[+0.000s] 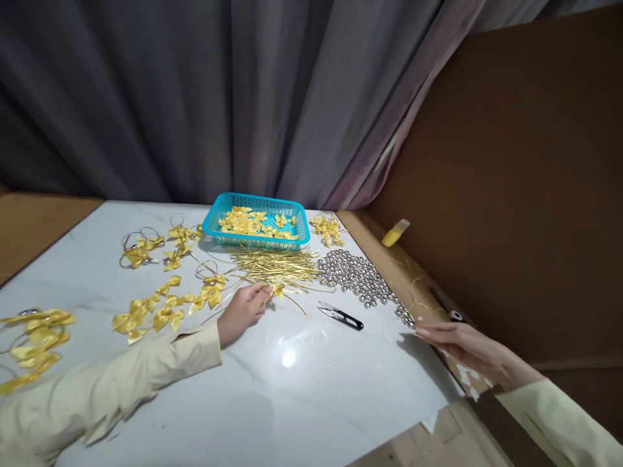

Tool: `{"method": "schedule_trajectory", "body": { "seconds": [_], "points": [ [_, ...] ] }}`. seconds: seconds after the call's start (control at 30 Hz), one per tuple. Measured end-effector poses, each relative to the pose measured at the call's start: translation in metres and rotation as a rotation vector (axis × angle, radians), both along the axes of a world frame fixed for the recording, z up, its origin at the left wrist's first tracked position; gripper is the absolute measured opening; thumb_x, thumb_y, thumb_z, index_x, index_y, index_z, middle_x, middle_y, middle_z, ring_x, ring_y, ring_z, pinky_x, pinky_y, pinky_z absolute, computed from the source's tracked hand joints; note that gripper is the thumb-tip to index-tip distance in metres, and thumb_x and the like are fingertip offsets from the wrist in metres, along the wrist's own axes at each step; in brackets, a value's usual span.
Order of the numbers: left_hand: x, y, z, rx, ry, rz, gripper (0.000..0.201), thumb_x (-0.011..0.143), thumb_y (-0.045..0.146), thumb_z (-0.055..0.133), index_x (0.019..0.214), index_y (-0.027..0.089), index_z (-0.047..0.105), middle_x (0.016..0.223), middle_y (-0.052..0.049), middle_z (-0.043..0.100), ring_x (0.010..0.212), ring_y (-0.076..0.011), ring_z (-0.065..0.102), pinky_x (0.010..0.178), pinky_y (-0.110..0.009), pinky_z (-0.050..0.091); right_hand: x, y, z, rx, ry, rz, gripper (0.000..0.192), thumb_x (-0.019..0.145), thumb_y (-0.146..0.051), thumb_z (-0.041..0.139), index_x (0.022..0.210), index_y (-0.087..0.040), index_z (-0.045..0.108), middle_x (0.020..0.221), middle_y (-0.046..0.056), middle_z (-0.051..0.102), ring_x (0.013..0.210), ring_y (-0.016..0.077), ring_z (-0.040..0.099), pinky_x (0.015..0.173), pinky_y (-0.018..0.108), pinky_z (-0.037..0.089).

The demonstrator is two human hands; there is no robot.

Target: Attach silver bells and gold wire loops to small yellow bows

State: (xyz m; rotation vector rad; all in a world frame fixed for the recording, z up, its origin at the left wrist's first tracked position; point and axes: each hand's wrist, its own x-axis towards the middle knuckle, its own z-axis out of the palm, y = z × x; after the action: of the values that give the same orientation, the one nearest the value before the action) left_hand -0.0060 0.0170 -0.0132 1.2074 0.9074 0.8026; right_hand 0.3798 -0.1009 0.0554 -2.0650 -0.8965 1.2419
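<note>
My left hand point(243, 310) rests on the white table point(302, 395), its fingertips pinching a small yellow ribbon bow point(278, 291) at the near edge of a pile of gold wire strands point(277, 266). My right hand point(462, 347) lies at the table's right edge with fingers stretched out flat, its tips close to the nearest silver bells point(357, 275); whether it pinches one is unclear. Black thread snips point(341, 315) lie between my two hands.
A turquoise basket point(257, 241) of yellow bows stands at the back. Finished bows with wire loops point(160, 250) and loose bows point(156, 311) spread on the left. A brown cardboard wall point(511, 194) closes the right side; a grey curtain point(219, 97) hangs behind.
</note>
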Motion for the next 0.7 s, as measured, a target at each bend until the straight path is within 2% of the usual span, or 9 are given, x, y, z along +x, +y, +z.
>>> {"method": "schedule_trajectory", "body": {
  "seconds": [0.1,0.23,0.33,0.43,0.53,0.6,0.7],
  "points": [
    [0.000,0.000,-0.001,-0.019,-0.019,0.012,0.042,0.067,0.056,0.059,0.065,0.018,0.040,0.044,0.013,0.020,0.037,-0.0028,0.016,0.035,-0.015,0.014,-0.001,-0.020,-0.006,-0.005,0.158,-0.139,0.011,0.061,-0.011,0.073,0.070,-0.016,0.073,0.087,0.007,0.072,0.085,0.0187,0.068,0.075,0.016,0.056],
    [0.001,0.000,-0.001,-0.028,-0.027,0.016,0.042,0.066,0.055,0.061,0.065,0.017,0.042,0.044,0.013,0.021,0.037,-0.0024,0.017,0.035,-0.015,0.014,-0.015,-0.040,-0.012,0.088,0.480,-0.442,0.025,0.066,0.002,0.065,0.079,-0.019,0.070,0.083,0.000,0.071,0.071,0.0088,0.068,0.067,0.008,0.055],
    [0.001,0.001,0.000,-0.028,-0.024,0.018,0.042,0.066,0.054,0.061,0.065,0.017,0.043,0.044,0.013,0.022,0.037,-0.0022,0.017,0.035,-0.014,0.014,-0.029,-0.043,-0.018,0.221,0.607,-0.587,0.030,0.069,0.002,0.059,0.086,-0.021,0.067,0.089,-0.001,0.069,0.070,0.0058,0.066,0.068,0.006,0.054],
    [0.001,0.001,0.000,-0.024,-0.017,0.018,0.041,0.067,0.053,0.061,0.066,0.017,0.043,0.044,0.013,0.021,0.036,-0.0022,0.016,0.035,-0.015,0.014,-0.038,-0.039,-0.026,0.375,0.622,-0.596,0.028,0.071,-0.003,0.058,0.090,-0.021,0.066,0.086,0.000,0.066,0.067,0.0067,0.065,0.067,0.008,0.055],
    [0.001,0.001,0.000,-0.014,-0.005,0.010,0.040,0.068,0.054,0.059,0.066,0.017,0.042,0.044,0.013,0.020,0.036,-0.0025,0.015,0.035,-0.015,0.013,-0.040,-0.033,-0.036,0.479,0.579,-0.569,0.018,0.072,-0.013,0.062,0.088,-0.022,0.065,0.081,0.001,0.064,0.067,0.0099,0.064,0.072,0.015,0.057],
    [0.001,0.001,0.000,-0.001,0.008,0.001,0.041,0.068,0.054,0.058,0.065,0.018,0.041,0.045,0.013,0.019,0.037,-0.0026,0.015,0.035,-0.015,0.013,-0.038,-0.031,-0.040,0.509,0.514,-0.583,0.014,0.071,-0.021,0.065,0.084,-0.023,0.063,0.085,0.002,0.064,0.077,0.0135,0.064,0.079,0.021,0.057],
    [0.001,0.000,0.001,0.027,0.033,-0.010,0.041,0.069,0.055,0.056,0.065,0.019,0.037,0.047,0.012,0.021,0.037,-0.0028,0.016,0.035,-0.015,0.014,-0.030,-0.030,-0.037,0.541,0.338,-0.594,0.027,0.066,-0.033,0.070,0.090,-0.026,0.060,0.104,0.004,0.062,0.106,0.0216,0.057,0.092,0.032,0.052]
  ]
}}
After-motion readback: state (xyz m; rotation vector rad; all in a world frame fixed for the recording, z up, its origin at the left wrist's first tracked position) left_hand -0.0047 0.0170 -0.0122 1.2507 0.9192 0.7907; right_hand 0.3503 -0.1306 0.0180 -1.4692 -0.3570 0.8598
